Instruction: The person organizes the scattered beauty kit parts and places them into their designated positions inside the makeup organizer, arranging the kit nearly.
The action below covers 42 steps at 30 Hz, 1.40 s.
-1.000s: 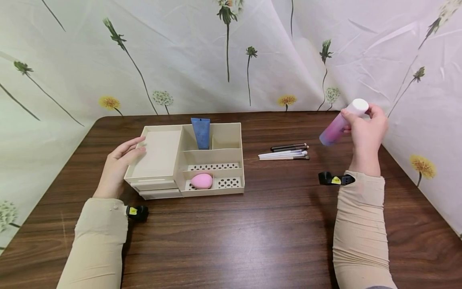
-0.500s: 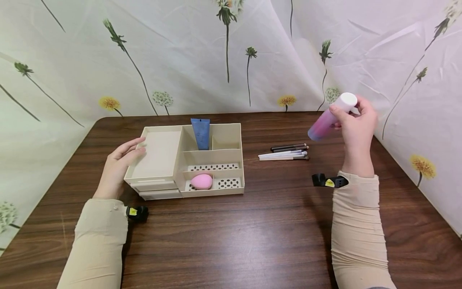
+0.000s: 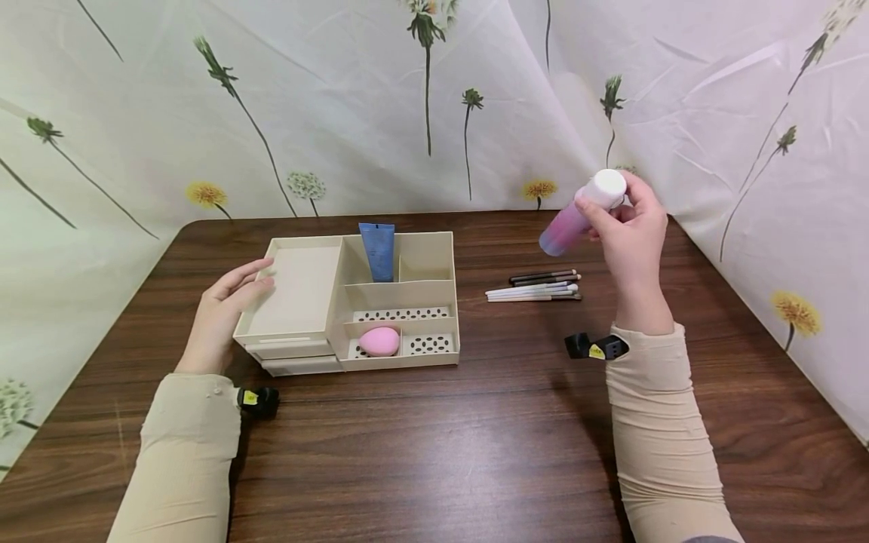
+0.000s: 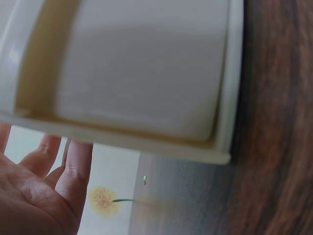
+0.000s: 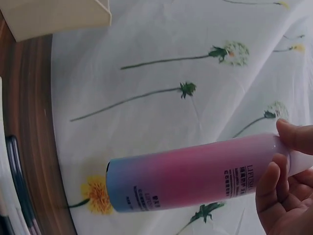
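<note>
My right hand grips a spray bottle near its white cap, tilted and held above the table. In the right wrist view the bottle fades from pink to blue, with small printed text. My left hand touches the left side of a cream desktop organizer, its fingers fairly straight; the left wrist view shows those fingers against the wall. Inside the organizer, a blue tube stands in a back compartment and a pink makeup sponge lies in a front one.
Several makeup brushes, dark and white-handled, lie on the brown wooden table between the organizer and my right hand. A flower-printed cloth hangs behind the table and along its sides.
My right hand has carried the spray bottle leftward, from the right side to above and behind the brushes. The left hand and the organizer have stayed put.
</note>
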Each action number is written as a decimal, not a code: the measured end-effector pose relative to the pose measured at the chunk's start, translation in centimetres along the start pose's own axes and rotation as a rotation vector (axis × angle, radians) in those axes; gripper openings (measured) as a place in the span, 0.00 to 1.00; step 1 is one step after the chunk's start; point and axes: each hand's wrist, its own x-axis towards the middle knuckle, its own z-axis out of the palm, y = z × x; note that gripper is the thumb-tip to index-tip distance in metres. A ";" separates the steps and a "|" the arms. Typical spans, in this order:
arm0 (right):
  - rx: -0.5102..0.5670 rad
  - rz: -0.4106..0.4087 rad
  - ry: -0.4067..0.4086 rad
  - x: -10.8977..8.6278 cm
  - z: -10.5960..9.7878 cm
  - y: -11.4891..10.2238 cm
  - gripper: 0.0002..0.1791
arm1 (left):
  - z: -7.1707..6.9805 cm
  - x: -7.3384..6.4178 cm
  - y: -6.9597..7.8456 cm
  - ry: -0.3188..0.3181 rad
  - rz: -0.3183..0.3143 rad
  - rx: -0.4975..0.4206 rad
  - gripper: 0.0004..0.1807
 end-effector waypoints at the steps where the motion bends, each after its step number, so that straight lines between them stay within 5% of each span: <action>1: -0.005 -0.013 -0.007 -0.1 0.2 0.0 0.18 | 0.0 0.0 0.0 0.001 0.001 0.001 0.27; 15: 0.040 -0.092 -0.087 -1.0 1.7 -0.5 0.19 | 0.0 0.1 -0.2 0.002 0.012 -0.012 0.27; 30: 0.030 -0.240 -0.312 -2.9 4.2 -0.6 0.21 | 0.0 0.2 -0.2 0.008 0.014 -0.009 0.27; 42: 0.043 -0.263 -0.373 -4.1 5.4 -1.3 0.22 | -0.1 0.3 -0.2 0.003 0.014 0.017 0.27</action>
